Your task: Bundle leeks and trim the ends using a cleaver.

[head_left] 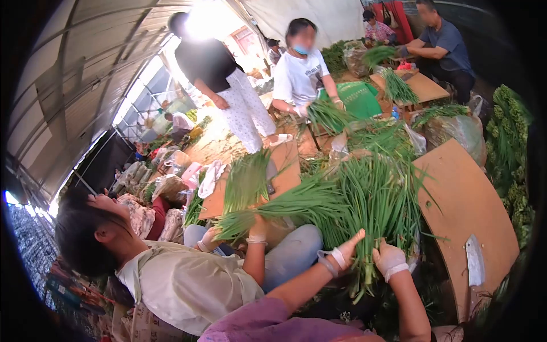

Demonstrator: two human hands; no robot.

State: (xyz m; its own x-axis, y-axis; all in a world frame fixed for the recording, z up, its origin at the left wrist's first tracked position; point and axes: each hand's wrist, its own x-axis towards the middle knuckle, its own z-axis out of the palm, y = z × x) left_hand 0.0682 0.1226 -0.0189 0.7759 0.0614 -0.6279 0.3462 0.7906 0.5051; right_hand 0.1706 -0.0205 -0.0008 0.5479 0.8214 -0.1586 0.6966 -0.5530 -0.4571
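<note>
In front of me is a bunch of long, chive-like greens, its leaves fanned upward and its stem ends pointing down. My left hand, gloved with a white band at the wrist, presses the bunch's left side with the thumb raised; its other fingers are partly hidden. On the other side, my right hand, in a pale glove, is closed around the lower stems. More long greens lie just left of the bunch. To the right, a cleaver rests on a tan board.
Close on my left, a seated person holds greens over a board with a knife. Across from me sits a masked co-worker with greens. Another person stands behind. Stacked greenery lines the right side.
</note>
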